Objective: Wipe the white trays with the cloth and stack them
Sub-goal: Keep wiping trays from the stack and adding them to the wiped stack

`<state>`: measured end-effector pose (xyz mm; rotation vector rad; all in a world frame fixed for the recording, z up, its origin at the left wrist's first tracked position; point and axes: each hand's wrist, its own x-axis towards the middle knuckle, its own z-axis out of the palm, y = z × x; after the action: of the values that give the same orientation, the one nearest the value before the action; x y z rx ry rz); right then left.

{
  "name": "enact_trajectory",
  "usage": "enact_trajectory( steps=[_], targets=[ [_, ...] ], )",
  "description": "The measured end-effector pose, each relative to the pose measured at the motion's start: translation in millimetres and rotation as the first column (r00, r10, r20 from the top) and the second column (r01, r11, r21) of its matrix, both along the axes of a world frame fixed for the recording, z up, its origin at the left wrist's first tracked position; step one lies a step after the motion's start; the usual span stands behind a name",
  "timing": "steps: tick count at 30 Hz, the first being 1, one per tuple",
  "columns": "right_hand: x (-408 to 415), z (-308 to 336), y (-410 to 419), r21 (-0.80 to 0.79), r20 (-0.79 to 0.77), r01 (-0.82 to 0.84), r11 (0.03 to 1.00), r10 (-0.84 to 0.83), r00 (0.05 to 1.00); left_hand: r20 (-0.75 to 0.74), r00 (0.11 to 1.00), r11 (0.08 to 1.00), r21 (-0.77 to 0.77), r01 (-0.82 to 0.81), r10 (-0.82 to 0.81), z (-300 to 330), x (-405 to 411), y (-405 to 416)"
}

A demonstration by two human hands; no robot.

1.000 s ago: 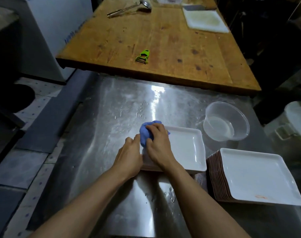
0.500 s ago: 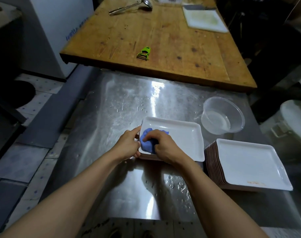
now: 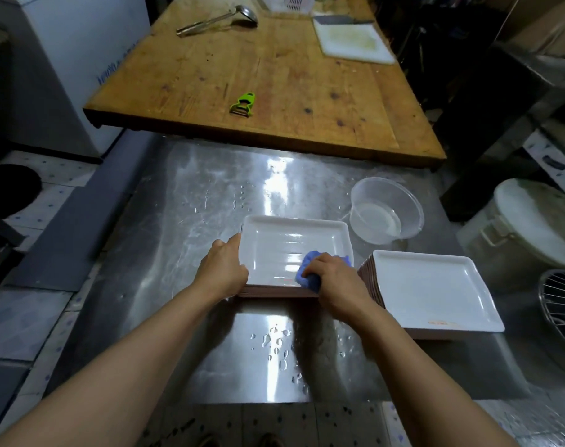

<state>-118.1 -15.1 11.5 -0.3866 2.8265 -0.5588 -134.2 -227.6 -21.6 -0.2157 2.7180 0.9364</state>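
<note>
A white rectangular tray (image 3: 294, 243) lies on the steel counter in front of me. My left hand (image 3: 224, 269) grips its left rim. My right hand (image 3: 334, 282) holds a bunched blue cloth (image 3: 308, 275) and presses it on the tray's near right corner. To the right stands a tall stack of trays (image 3: 432, 290), brown on the sides, white on top, with an orange smear near the front edge.
A clear plastic bowl of water (image 3: 385, 214) stands behind the trays. Water drops lie on the steel counter (image 3: 184, 227). Beyond is a wooden table (image 3: 274, 75) with a green peeler (image 3: 242, 104), a ladle and a white cutting board. A wire basket (image 3: 561, 304) sits at the right edge.
My right hand has swept the cloth from the tray's left end across to its near right corner. My left hand stays on the left rim.
</note>
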Motion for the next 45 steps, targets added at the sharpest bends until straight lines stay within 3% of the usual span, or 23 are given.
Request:
enact_trajectory(
  steps=[6, 9, 13, 22, 25, 30, 33, 40, 45],
  targets=[
    [-15, -10, 18, -0.006, -0.048, 0.131, 0.991, -0.132, 0.99, -0.036, 0.999, 1.0, -0.019, 0.021, -0.022, 3, -4, -3],
    [-34, -16, 12, 0.014, -0.093, 0.095, 0.995, -0.093, 0.991, -0.042, 0.999, 1.0, 0.001, 0.017, -0.017, 4, -3, -5],
    [-39, -18, -11, -0.1, -0.081, 0.113, 0.989, -0.122, 0.989, -0.053, 0.999, 1.0, 0.011, -0.003, 0.004, 3, 0, -4],
    [-22, -17, -78, -0.281, 0.041, -0.168, 0.945, 0.186, 0.982, -0.047, 0.998, 0.999, 0.009, -0.038, 0.038, 5, 2, -1],
    [-19, -19, -61, -0.235, 0.044, -0.205, 0.95, 0.221, 0.974, -0.05, 0.998, 0.999, 0.017, -0.046, 0.047, 5, 2, -1],
    [-22, -26, -18, -0.053, -0.049, 0.006, 0.999, -0.008, 0.999, -0.033, 0.998, 0.998, 0.018, -0.054, 0.054, 5, 3, -2],
    [-20, -26, -23, -0.056, -0.035, 0.098, 0.994, -0.1, 0.994, -0.024, 0.998, 0.998, 0.016, -0.056, 0.056, 6, 3, -1],
    [1, -24, -64, -0.219, 0.028, -0.16, 0.962, 0.171, 0.985, -0.016, 0.997, 0.997, 0.029, -0.069, 0.069, 10, 2, 2],
    [8, -14, -30, -0.18, -0.048, -0.167, 0.969, 0.161, 0.986, -0.019, 0.997, 0.997, -0.026, -0.076, 0.075, 10, 2, 4]
  ],
)
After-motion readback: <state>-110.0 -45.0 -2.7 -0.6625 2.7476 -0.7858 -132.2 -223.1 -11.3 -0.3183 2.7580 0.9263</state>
